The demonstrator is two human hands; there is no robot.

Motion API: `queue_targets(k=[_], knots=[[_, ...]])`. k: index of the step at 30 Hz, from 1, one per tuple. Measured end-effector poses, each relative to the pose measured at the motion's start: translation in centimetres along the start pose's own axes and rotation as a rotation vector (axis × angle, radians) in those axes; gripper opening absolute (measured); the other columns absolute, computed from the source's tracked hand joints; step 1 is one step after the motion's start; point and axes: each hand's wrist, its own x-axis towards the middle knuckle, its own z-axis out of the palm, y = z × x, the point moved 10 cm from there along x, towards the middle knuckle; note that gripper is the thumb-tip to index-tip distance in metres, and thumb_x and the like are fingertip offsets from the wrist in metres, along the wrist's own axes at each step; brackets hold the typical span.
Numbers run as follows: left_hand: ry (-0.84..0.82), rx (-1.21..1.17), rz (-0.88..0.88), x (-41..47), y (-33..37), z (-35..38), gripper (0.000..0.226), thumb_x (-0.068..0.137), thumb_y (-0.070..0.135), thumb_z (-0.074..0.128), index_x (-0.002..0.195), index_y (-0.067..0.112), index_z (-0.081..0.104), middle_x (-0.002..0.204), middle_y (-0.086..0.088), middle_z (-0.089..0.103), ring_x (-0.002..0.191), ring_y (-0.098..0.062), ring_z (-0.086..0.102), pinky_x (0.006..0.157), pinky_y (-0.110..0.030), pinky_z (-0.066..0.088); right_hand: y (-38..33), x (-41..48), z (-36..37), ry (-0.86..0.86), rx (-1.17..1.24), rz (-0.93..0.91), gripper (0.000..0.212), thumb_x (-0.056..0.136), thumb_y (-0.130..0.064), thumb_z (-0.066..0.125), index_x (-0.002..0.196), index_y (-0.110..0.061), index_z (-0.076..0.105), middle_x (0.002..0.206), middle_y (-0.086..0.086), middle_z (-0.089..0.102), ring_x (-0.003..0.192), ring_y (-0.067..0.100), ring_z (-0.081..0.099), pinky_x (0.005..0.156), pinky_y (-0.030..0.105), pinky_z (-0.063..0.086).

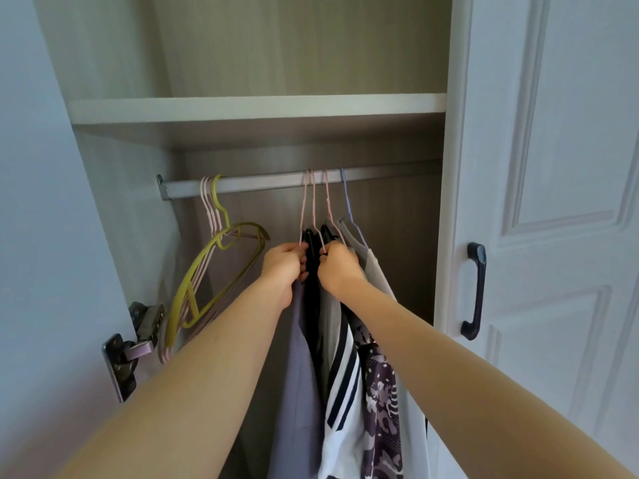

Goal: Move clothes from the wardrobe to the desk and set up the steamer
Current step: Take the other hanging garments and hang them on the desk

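Gathering hung clothes, frame centre
Left grip [281, 267] and right grip [340, 267] curl round thin pink wire hangers [302, 212] of lilac, black and striped clothes [301, 357]; lift hooks clear of the grey metal rail [262, 183] together.

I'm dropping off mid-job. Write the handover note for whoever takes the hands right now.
Left hand: fingers curled, gripping the hanging clothes at their top.
Right hand: gripping the same bunch right beside it, with a black garment between the two hands.
Things: all the clothes are hooked on the wardrobe rail. Empty hangers hang at the rail's left end. Desk and steamer are not in view.
Done: the wardrobe is open and both hands are on the clothes.
Left: lift the hooks off the rail, carry the clothes to the desk, set up the steamer.
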Motion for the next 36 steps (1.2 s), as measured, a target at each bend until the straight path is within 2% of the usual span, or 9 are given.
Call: queue_targets(k=[4, 8, 13, 16, 22, 26, 29, 33, 36], knots=[[0.015, -0.026, 0.020, 0.2, 0.6, -0.8, 0.021, 0.099, 0.005, 0.044, 0.111, 0.003, 0.061, 0.066, -0.004, 0.045, 0.055, -0.014, 0.041, 0.051, -0.026, 0.038, 0.9, 0.5, 0.2, -0.001, 0.281, 0.114, 0.027, 0.092, 0.002, 0.041, 0.114, 0.000, 0.055, 0.114, 0.018, 0.059, 0.107, 0.032, 0.057, 0.088, 0.034, 0.047], [0.021, -0.027, 0.058, 0.0, 2.3, -1.2, 0.021, 0.099, 0.004, 0.043, 0.112, 0.002, 0.060, 0.066, -0.003, 0.046, 0.056, -0.013, 0.041, 0.052, -0.024, 0.038, 0.2, 0.3, -0.8, 0.047, 0.369, 0.116, 0.026, 0.091, 0.002, 0.039, 0.111, -0.002, 0.057, 0.109, 0.017, 0.060, 0.094, 0.026, 0.055, 0.082, 0.032, 0.047], [0.021, -0.034, 0.083, -1.0, 3.8, -1.3, 0.020, 0.099, 0.005, 0.044, 0.111, 0.004, 0.060, 0.066, -0.003, 0.045, 0.055, -0.012, 0.040, 0.047, -0.021, 0.038, -0.5, -0.4, -2.1, 0.066, 0.402, 0.103, 0.029, 0.093, 0.002, 0.039, 0.115, -0.004, 0.056, 0.115, 0.015, 0.059, 0.104, 0.027, 0.056, 0.080, 0.029, 0.046], [0.018, -0.032, 0.072, -2.4, 4.0, -1.2, 0.018, 0.099, 0.006, 0.044, 0.106, 0.009, 0.060, 0.068, -0.003, 0.047, 0.056, -0.012, 0.043, 0.045, -0.018, 0.040, -0.7, -1.7, -2.4, 0.086, 0.414, 0.091, 0.027, 0.092, 0.003, 0.038, 0.111, -0.004, 0.056, 0.114, 0.014, 0.059, 0.096, 0.023, 0.054, 0.075, 0.026, 0.044], [-0.002, -0.029, 0.007, -6.1, 2.8, -2.2, 0.015, 0.098, 0.011, 0.047, 0.102, 0.012, 0.061, 0.076, -0.004, 0.053, 0.064, -0.015, 0.050, 0.059, -0.026, 0.047, -1.0, -6.4, -2.6, 0.073, 0.457, 0.098, 0.021, 0.095, 0.003, 0.036, 0.100, -0.010, 0.051, 0.111, 0.012, 0.061, 0.092, 0.017, 0.054, 0.074, 0.024, 0.045], [-0.058, -0.002, 0.000, -8.9, 2.7, -3.0, 0.016, 0.098, 0.009, 0.047, 0.107, 0.009, 0.060, 0.079, -0.006, 0.055, 0.070, -0.017, 0.053, 0.069, -0.031, 0.049, -1.5, -10.1, -3.3, 0.025, 0.508, 0.106, 0.020, 0.096, 0.003, 0.036, 0.104, -0.008, 0.051, 0.098, 0.008, 0.056, 0.072, 0.008, 0.047, 0.053, 0.011, 0.042], [-0.059, 0.064, 0.010, -11.8, 2.5, -4.0, 0.017, 0.098, 0.011, 0.047, 0.109, 0.009, 0.060, 0.083, -0.007, 0.057, 0.075, -0.018, 0.056, 0.077, -0.036, 0.053, -1.6, -13.1, -3.8, 0.018, 0.509, 0.120, 0.021, 0.097, 0.000, 0.036, 0.108, -0.008, 0.052, 0.096, 0.004, 0.055, 0.068, 0.007, 0.045, 0.050, 0.010, 0.040], [0.002, 0.211, 0.103, -16.0, 2.1, -6.2, 0.018, 0.100, 0.015, 0.044, 0.108, 0.013, 0.060, 0.085, -0.004, 0.058, 0.070, -0.013, 0.054, 0.063, -0.024, 0.048, -1.3, -17.3, -4.6, 0.046, 0.449, 0.132, 0.021, 0.099, -0.006, 0.037, 0.111, -0.012, 0.053, 0.096, -0.001, 0.059, 0.066, 0.006, 0.047, 0.052, 0.015, 0.037], [-0.005, 0.187, 0.076, -19.4, 0.7, -7.5, 0.018, 0.099, 0.016, 0.046, 0.108, 0.016, 0.060, 0.083, -0.002, 0.058, 0.068, -0.010, 0.053, 0.061, -0.020, 0.045, -0.8, -20.8, -5.4, 0.074, 0.418, 0.141, 0.019, 0.099, -0.007, 0.038, 0.107, -0.014, 0.054, 0.093, -0.002, 0.059, 0.066, 0.006, 0.048, 0.052, 0.014, 0.037]])
